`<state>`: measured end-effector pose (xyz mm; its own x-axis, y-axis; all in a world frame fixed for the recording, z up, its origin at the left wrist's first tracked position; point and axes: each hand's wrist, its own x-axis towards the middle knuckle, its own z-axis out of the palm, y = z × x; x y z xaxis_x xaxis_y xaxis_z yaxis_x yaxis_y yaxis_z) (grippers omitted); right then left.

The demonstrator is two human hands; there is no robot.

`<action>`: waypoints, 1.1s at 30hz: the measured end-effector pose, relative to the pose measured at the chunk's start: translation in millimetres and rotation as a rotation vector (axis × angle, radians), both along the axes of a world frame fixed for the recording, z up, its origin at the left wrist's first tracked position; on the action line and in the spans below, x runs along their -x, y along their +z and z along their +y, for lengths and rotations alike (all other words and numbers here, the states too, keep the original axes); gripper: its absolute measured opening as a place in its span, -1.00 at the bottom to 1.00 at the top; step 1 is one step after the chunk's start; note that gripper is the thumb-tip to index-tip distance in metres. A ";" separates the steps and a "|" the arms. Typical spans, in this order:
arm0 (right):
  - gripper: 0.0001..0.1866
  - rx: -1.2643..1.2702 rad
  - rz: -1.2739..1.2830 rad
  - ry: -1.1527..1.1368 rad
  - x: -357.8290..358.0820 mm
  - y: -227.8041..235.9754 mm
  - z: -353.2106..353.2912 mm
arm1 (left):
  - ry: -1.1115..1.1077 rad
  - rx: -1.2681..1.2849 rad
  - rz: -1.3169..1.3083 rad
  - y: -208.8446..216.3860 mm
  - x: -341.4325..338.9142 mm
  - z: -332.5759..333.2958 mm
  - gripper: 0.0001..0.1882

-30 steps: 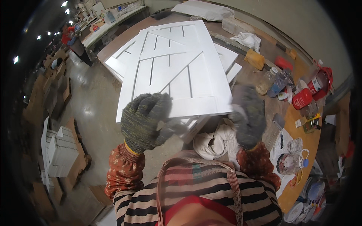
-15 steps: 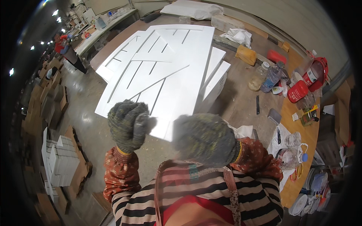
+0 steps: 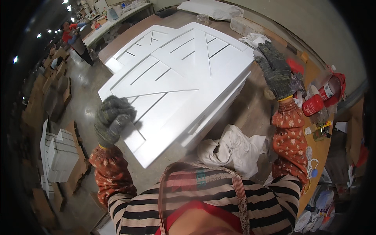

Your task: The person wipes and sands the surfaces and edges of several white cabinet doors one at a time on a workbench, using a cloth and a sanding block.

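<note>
And at the near end, the grooved white panel (image 3: 172, 86) juts a corner out over the floor, lying askew on lower panels (image 3: 139, 47) that rest on the bench (image 3: 254, 113). This reads as a positioning step, worked by the edges. Here's the left hand (image 3: 114, 119), gloved, curled on the near-left edge, apparently pinching it between thumb and fingers, elbow low. Right of that near end, a crumpled cloth (image 3: 244, 147). Farther along, the right hand (image 3: 274, 72) reaches out, forearm long, fingers straight and together beside the panel's right corner; firm contact, can't tell. The next move, I'd judge, calls for both hands steadying that overhang evenly.
</note>
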<state>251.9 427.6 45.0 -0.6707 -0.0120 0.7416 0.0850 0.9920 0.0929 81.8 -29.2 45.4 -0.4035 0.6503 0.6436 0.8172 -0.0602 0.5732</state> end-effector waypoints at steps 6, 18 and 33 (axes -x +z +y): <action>-0.56 0.196 -0.023 0.209 9.2 19.0 -62.3 | 0.079 -0.006 -0.383 1.0 21.7 -12.9 -0.74; -0.62 -0.077 -0.118 0.436 27.4 20.7 -73.5 | 0.588 0.815 0.618 25.1 -113.4 15.6 -0.30; -0.60 -0.439 -0.387 0.795 58.4 53.6 -166.9 | 0.411 0.635 0.812 8.5 -79.5 -15.6 -0.18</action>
